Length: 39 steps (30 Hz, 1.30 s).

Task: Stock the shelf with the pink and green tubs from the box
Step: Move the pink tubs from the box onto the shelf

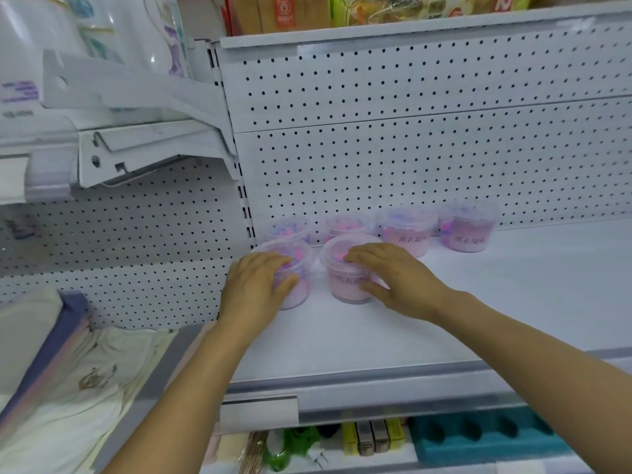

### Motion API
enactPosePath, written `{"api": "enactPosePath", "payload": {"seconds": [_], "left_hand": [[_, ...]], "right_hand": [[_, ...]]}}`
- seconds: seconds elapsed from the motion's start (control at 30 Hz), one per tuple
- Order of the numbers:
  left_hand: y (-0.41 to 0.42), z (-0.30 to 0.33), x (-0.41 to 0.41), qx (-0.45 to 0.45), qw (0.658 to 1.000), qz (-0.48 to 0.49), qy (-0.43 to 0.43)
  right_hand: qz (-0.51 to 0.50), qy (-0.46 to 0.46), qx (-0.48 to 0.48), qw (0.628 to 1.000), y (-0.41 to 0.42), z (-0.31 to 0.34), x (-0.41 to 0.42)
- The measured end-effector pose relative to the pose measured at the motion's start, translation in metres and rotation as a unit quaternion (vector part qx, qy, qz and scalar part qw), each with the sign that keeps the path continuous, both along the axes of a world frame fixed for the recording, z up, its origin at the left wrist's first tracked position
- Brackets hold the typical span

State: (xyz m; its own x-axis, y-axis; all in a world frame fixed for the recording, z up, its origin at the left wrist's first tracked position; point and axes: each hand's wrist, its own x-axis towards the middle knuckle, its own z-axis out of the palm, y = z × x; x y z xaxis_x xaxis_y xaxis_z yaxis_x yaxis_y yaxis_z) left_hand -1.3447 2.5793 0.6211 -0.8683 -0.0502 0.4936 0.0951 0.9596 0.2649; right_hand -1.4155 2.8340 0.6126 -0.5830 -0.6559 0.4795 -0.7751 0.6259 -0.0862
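Head view: hands [260,285] [393,278] grip two bead-filled pink tubs [345,289].

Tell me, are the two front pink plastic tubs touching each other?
Apart. The head view shows a strip of white shelf between the left front tub and the right front tub.

Bright, even overhead light with only faint shadows under both hands, glare on the glossy packaging [113,32] up and left of the grip, soft focus throughout, and wide-angle bowing of shelf [513,302] lines toward the edges.
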Motion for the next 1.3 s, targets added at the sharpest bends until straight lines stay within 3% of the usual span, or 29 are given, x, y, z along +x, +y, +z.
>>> {"api": "enactPosePath", "payload": {"seconds": [0.13,0.3,0.4,0.53,0.77,1.03,1.3], "left_hand": [[0.043,0.01,0.013,-0.057,0.997,-0.011,0.046],[0.144,0.009,0.049,-0.027,0.985,-0.092,0.147],[0.219,-0.004,0.071,-0.003,0.974,-0.16,0.158],[0.325,-0.023,0.094,0.01,0.961,-0.248,0.119],[0.507,-0.064,0.123,-0.052,0.932,-0.356,0.04],[0.672,-0.124,0.142,-0.1,0.862,-0.494,-0.054],[0.81,-0.197,0.11,-0.132,0.792,-0.575,-0.158]], "right_hand": [[-0.084,0.058,-0.008,0.995,0.022,0.005,0.029],[-0.153,0.133,-0.158,0.966,0.102,0.0,0.087],[-0.195,0.146,-0.191,0.951,0.17,-0.012,0.13],[-0.279,0.122,-0.168,0.938,0.27,-0.028,0.191],[-0.428,0.053,-0.099,0.897,0.442,-0.073,0.287],[-0.582,-0.032,-0.079,0.808,0.601,-0.137,0.373],[-0.676,-0.155,-0.103,0.713,0.723,-0.215,0.399]]}}
